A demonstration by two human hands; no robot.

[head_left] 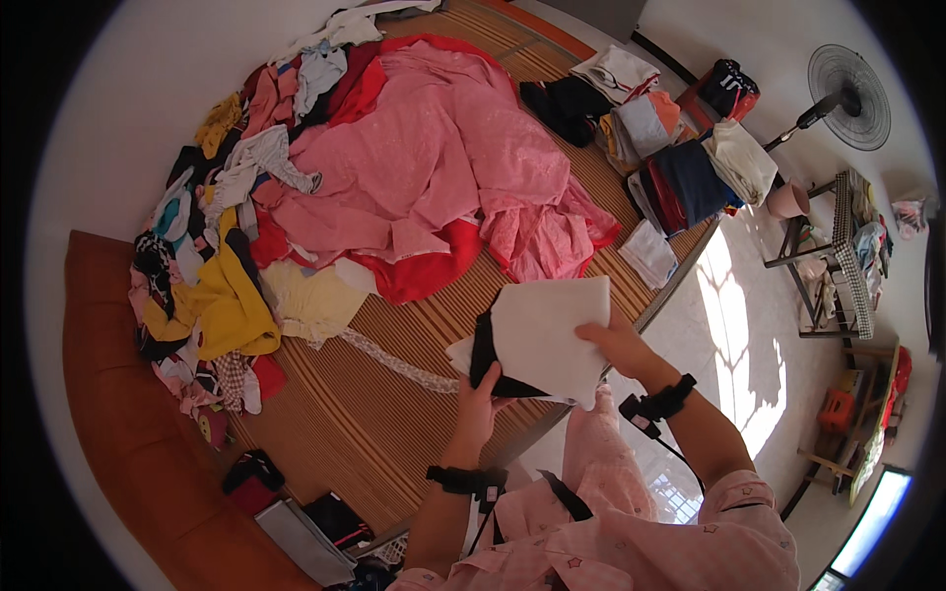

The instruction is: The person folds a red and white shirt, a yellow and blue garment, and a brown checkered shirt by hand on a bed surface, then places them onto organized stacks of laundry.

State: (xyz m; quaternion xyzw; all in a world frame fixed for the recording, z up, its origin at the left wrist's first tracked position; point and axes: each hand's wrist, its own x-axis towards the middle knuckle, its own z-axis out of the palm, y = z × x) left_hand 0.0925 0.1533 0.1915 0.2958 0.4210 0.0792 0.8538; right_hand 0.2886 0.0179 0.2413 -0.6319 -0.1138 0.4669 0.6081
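Between my two hands is a folded white garment with a black part (552,330), held up over the edge of the striped mat. My left hand (477,412) grips its lower left corner, where the black cloth shows, thumb on top. My right hand (616,342) is closed on its right edge, thumb on the white face and the other fingers behind. A patterned strip of cloth (404,369) lies on the mat left of the garment. Beyond it spreads a large pink and red quilt (414,148).
Loose clothes, among them a yellow garment (232,295), heap at the left. Folded stacks (690,182) stand at the far right beside a flat clear packet (648,254). A standing fan (847,97), a rack (838,261) and an orange-brown headboard (108,325) border the mat (325,424).
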